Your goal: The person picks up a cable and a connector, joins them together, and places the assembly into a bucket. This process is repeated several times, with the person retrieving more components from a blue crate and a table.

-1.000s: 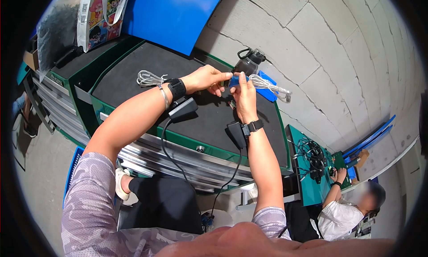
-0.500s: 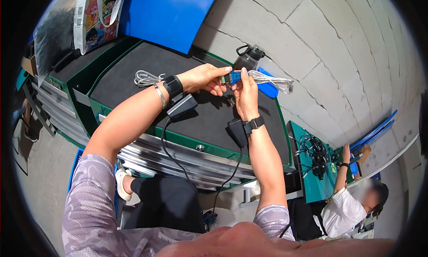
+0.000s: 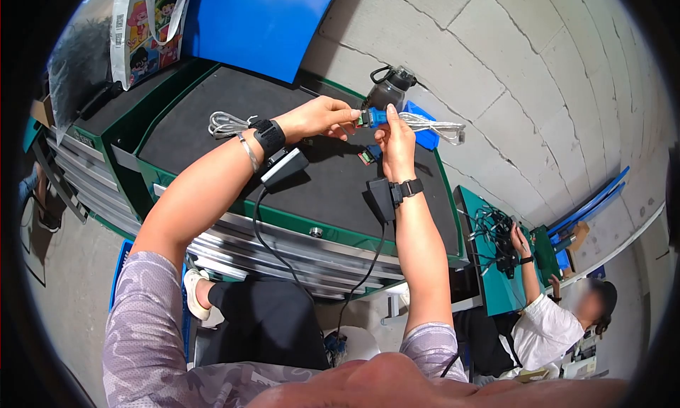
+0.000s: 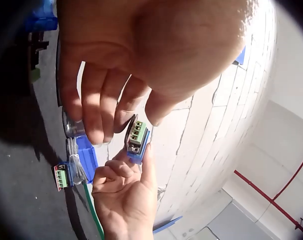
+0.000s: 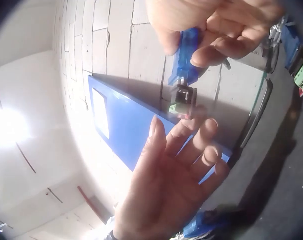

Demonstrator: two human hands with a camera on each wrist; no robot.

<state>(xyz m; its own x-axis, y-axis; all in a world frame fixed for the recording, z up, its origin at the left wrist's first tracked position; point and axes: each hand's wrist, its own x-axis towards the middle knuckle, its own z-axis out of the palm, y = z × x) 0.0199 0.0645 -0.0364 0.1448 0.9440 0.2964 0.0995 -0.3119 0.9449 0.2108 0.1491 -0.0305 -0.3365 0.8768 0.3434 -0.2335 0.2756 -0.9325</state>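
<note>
Blue connector (image 3: 379, 117) more exposed than before, right hand (image 3: 399, 144) pinching it, left hand (image 3: 316, 120) loose-fingered beside it

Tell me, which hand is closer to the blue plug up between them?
The right. The right hand pinches the blue plug; the left hand is near the green block at its other end.

Pale block wall (image 3: 453, 47) behind green-edged workbench (image 3: 205, 103).

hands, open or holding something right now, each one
Left hand: open, fingers beside the raised green terminal block.
Right hand: closed on the blue connector behind that block.
</note>
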